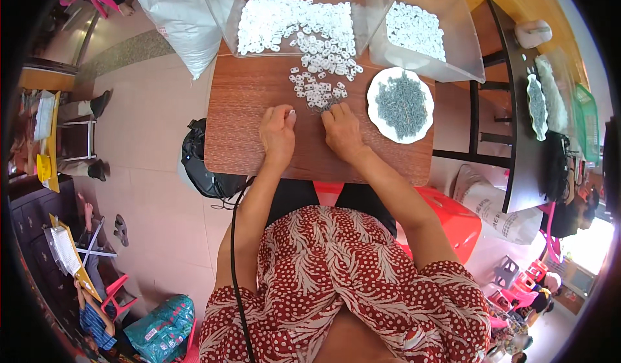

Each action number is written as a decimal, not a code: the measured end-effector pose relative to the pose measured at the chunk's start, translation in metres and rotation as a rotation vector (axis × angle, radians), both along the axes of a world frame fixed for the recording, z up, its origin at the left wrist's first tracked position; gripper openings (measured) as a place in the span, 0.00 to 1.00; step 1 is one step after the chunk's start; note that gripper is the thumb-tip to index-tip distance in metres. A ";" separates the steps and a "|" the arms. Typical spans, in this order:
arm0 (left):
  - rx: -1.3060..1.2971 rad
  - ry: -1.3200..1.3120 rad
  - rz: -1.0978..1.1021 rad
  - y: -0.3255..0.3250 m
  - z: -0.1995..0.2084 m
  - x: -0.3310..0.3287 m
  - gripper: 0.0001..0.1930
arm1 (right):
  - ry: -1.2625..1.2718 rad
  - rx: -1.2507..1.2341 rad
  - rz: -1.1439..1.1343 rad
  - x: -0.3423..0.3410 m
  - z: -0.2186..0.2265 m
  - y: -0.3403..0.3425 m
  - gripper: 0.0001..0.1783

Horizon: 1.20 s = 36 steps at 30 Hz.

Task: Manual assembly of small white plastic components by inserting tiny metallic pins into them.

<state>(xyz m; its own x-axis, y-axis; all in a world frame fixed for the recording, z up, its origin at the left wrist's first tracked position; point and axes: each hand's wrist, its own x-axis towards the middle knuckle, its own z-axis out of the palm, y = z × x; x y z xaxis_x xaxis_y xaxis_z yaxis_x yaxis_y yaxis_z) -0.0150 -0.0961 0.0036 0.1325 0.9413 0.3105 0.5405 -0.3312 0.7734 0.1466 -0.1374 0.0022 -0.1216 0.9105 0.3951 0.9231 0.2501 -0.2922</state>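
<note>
My left hand [278, 134] rests over the brown table [242, 104], its fingers curled in. A small white bit at its thumb tip looks like a plastic piece. To its right, my right hand [343, 130] has bent fingertips down at a little heap of thin grey nails [331, 104]; what they pinch is hidden. Just beyond the hands lies a loose spread of small white plastic pieces with holes [317, 91]. A scalloped white plate [374, 118] stands right of my right hand, heaped with grey nails [402, 104].
A clear bin [226, 20] opens toward me at the table's far side, white pieces spilling out. Another clear bin [462, 65] stands far right. A white sack [178, 20] is far left, a dark table [517, 169] right. A black cable [236, 272] runs along my left arm.
</note>
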 end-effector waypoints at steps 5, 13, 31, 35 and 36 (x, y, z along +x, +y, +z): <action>-0.203 -0.231 0.013 -0.016 0.003 -0.006 0.07 | -0.041 0.010 0.055 -0.001 -0.002 0.002 0.05; -0.856 -0.950 -0.072 -0.031 0.040 -0.006 0.04 | 0.530 -0.245 -0.092 -0.012 0.038 -0.027 0.04; -0.880 -1.021 -0.193 -0.065 0.086 -0.012 0.02 | 1.180 -0.394 -0.033 -0.032 0.099 -0.053 0.06; -0.887 -1.014 -0.194 -0.068 0.092 -0.013 0.02 | 1.189 -0.369 -0.041 -0.034 0.101 -0.055 0.06; -0.861 -0.986 -0.183 -0.069 0.093 -0.012 0.01 | 1.189 -0.367 -0.041 -0.034 0.102 -0.055 0.06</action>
